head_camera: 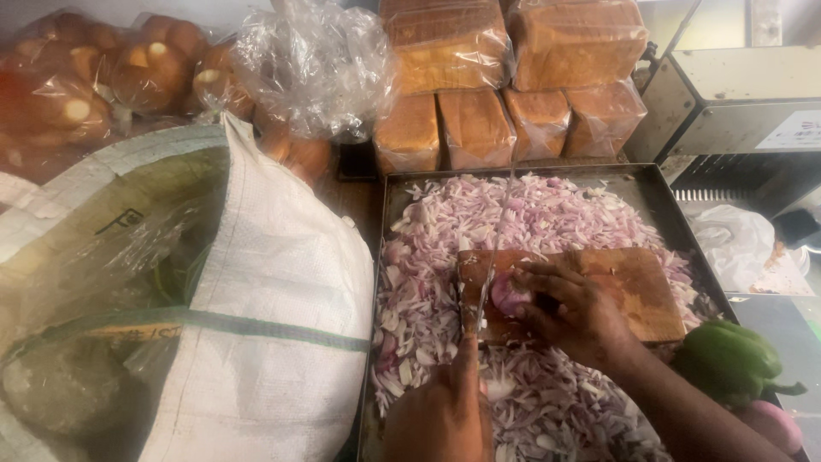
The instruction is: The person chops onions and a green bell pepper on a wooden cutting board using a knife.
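Pale purple onion (510, 295) lies half-sliced, layers showing

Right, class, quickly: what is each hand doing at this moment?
Left hand: closed around the knife handle.
Right hand: fingers curled, pressing the onion piece onto the cutting board.

Left hand (445, 415) is gripping a handle, fist closed, just below the brown rectangular wooden cutting board (633, 282). Right hand (575, 310) is resting on that board, fingers (543, 278) curled downward, forearm crossing in from lower right.
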